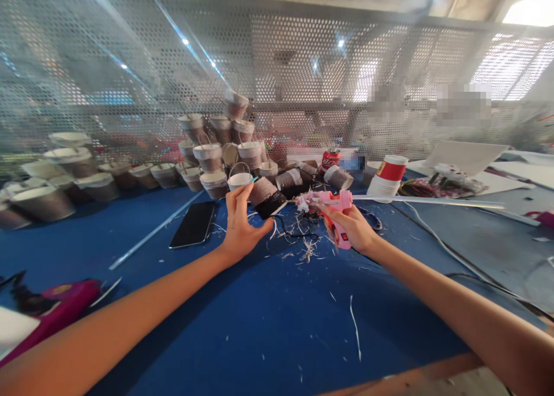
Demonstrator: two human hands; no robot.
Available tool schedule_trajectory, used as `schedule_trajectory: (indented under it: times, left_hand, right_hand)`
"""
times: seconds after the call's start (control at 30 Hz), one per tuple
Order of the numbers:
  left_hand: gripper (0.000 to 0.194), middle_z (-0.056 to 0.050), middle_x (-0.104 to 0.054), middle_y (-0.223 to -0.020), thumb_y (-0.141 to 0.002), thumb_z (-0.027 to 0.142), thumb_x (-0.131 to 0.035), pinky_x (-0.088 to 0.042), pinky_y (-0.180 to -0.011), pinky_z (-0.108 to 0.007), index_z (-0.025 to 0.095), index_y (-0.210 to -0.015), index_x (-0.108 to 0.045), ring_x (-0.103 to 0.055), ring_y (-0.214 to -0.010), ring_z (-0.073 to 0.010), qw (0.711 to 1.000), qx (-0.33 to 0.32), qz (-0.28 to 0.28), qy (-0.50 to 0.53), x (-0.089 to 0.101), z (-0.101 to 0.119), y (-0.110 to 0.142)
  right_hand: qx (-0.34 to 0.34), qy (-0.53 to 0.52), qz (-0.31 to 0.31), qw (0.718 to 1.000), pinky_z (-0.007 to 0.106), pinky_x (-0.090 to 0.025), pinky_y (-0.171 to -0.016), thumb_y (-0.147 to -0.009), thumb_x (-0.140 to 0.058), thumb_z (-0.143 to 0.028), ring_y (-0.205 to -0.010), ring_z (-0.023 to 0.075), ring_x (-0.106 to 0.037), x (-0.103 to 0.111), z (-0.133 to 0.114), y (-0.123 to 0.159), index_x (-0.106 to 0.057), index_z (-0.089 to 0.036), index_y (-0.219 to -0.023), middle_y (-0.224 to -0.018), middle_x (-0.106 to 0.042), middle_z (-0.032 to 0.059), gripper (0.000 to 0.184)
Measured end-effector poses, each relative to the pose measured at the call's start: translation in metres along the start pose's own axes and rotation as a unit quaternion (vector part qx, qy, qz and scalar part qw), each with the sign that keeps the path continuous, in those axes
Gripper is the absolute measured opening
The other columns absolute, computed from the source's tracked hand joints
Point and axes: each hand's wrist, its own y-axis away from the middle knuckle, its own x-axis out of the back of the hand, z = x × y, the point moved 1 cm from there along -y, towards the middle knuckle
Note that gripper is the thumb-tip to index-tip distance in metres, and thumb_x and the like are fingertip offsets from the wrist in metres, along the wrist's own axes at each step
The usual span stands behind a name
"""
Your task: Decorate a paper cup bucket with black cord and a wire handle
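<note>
"Pink first. Held what in the right hand?"

"Gripped glue gun by its handle, fingers closed around it. Noted nozzle end pointing left, just beside the wrapped cup. Saw clear stick extending right from the back of the gun. Could not identify thin dark piece near the fingers."

"And in the left hand?"

"Held wrapped cup between thumb and fingers, grasp narrowed to the cup's width. Recorded tilt, brown wrap on the upper left part, black on the lower right. Located cup above the blue tabletop, near its middle. Could not tell whether touching the surface."

"Logged what below and beside?"

"Found pale scraps and black cord between the hands. Placed phone left of the left hand, with clear rod lying diagonally beyond it. Marked magenta tool at far left, partly cut off by the frame."

"Observed what farther back?"

"Counted no exact total of small buckets: stacked behind the left hand, with more in a row to the left. Saw red can behind the glue gun, nested white cups to its right, perforated screen behind everything."
</note>
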Motion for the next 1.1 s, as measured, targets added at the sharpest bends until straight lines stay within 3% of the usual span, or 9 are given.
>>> schedule_trajectory:
  times: [0.2, 0.33, 0.43, 0.57, 0.67, 0.73, 0.83, 1.0, 1.1]
  left_hand:
    - [0.077, -0.011, -0.035, -0.121, -0.067, 0.026, -0.069, -0.046, -0.094, -0.044, 0.022, -0.134, -0.032, -0.041, -0.116, -0.0261, 0.999, -0.004, -0.002, 0.038, 0.001, 0.002, 0.0]
    - [0.077, -0.011, -0.035, -0.122, -0.067, 0.029, -0.07, -0.044, -0.096, -0.046, 0.023, -0.134, -0.032, -0.04, -0.117, -0.0268, 0.999, -0.004, -0.011, 0.047, 0.001, 0.001, 0.001]
    - [0.077, -0.011, -0.035, -0.122, -0.068, 0.029, -0.069, -0.042, -0.098, -0.047, 0.023, -0.134, -0.032, -0.039, -0.119, -0.0275, 0.999, 0.007, 0.005, 0.043, 0.001, -0.003, 0.0]
    - [0.076, -0.011, -0.035, -0.122, -0.067, 0.027, -0.069, -0.041, -0.098, -0.047, 0.023, -0.134, -0.032, -0.038, -0.119, -0.0276, 0.999, 0.001, 0.01, 0.031, 0.001, -0.003, 0.0]
    - [0.077, -0.011, -0.037, -0.121, -0.067, 0.027, -0.069, -0.042, -0.096, -0.047, 0.022, -0.134, -0.032, -0.04, -0.117, -0.0271, 1.0, -0.023, 0.006, 0.019, 0.002, 0.001, -0.001]
    - [0.076, -0.011, -0.038, -0.121, -0.067, 0.027, -0.069, -0.043, -0.096, -0.047, 0.022, -0.134, -0.033, -0.041, -0.116, -0.0269, 0.999, -0.037, 0.007, 0.014, 0.003, 0.003, -0.002]
    - [0.077, -0.011, -0.038, -0.119, -0.067, 0.027, -0.07, -0.043, -0.096, -0.047, 0.021, -0.133, -0.033, -0.041, -0.115, -0.0269, 0.999, -0.041, 0.008, 0.011, 0.003, 0.004, -0.002]
    - [0.078, -0.012, -0.038, -0.121, -0.067, 0.029, -0.071, -0.042, -0.097, -0.047, 0.02, -0.134, -0.032, -0.04, -0.116, -0.0276, 0.999, -0.028, 0.003, 0.017, 0.001, -0.001, -0.001]
    - [0.079, -0.011, -0.038, -0.122, -0.067, 0.032, -0.071, -0.042, -0.097, -0.048, 0.022, -0.135, -0.031, -0.04, -0.117, -0.0278, 0.998, -0.039, 0.002, 0.039, 0.002, -0.003, 0.001]
  right_hand:
    - [-0.01, 0.036, 0.005, 0.999, 0.025, -0.034, -0.034, -0.074, -0.05, -0.058, -0.032, 0.0107, -0.043, 0.003, 0.009, -0.005, -0.044, -0.02, -0.049, -0.038, -0.046, -0.0005, 0.045]
    - [0.04, 0.2, 0.057, 0.977, 0.027, -0.038, -0.041, -0.079, -0.043, -0.056, -0.043, 0.0137, -0.05, 0.008, 0.012, -0.007, -0.05, -0.019, -0.06, -0.051, -0.052, 0.0025, 0.042]
    - [0.082, 0.423, 0.151, 0.89, 0.031, -0.042, -0.055, -0.083, -0.042, -0.047, -0.064, 0.0204, -0.058, 0.013, 0.003, -0.005, -0.055, -0.015, -0.079, -0.071, -0.059, 0.0087, 0.034]
    - [-0.014, 0.609, 0.238, 0.756, 0.038, -0.042, -0.062, -0.081, -0.046, -0.032, -0.082, 0.0317, -0.058, 0.023, -0.002, -0.001, -0.048, -0.004, -0.101, -0.094, -0.054, 0.0217, 0.034]
    - [-0.064, 0.649, 0.239, 0.719, 0.046, -0.041, -0.068, -0.07, -0.053, -0.016, -0.097, 0.0407, -0.05, 0.03, 0.007, -0.001, -0.045, 0.001, -0.104, -0.103, -0.047, 0.0286, 0.038]
    - [-0.053, 0.651, 0.22, 0.725, 0.05, -0.04, -0.071, -0.063, -0.052, -0.007, -0.1, 0.0425, -0.045, 0.031, 0.013, -0.001, -0.044, 0.0, -0.104, -0.107, -0.044, 0.0296, 0.043]
    - [0.04, 0.618, 0.202, 0.758, 0.053, -0.038, -0.074, -0.055, -0.046, 0.001, -0.103, 0.041, -0.041, 0.021, 0.013, 0.003, -0.043, -0.006, -0.108, -0.116, -0.039, 0.0273, 0.053]
    - [0.249, 0.373, 0.062, 0.891, 0.052, -0.034, -0.091, -0.052, -0.042, -0.001, -0.111, 0.0294, -0.04, -0.011, 0.0, 0.011, -0.041, -0.019, -0.101, -0.114, -0.043, 0.0131, 0.051]
    - [0.234, 0.163, -0.011, 0.958, 0.048, -0.032, -0.097, -0.058, -0.043, -0.005, -0.112, 0.023, -0.043, -0.023, 0.002, 0.01, -0.037, -0.021, -0.105, -0.116, -0.047, 0.0098, 0.049]
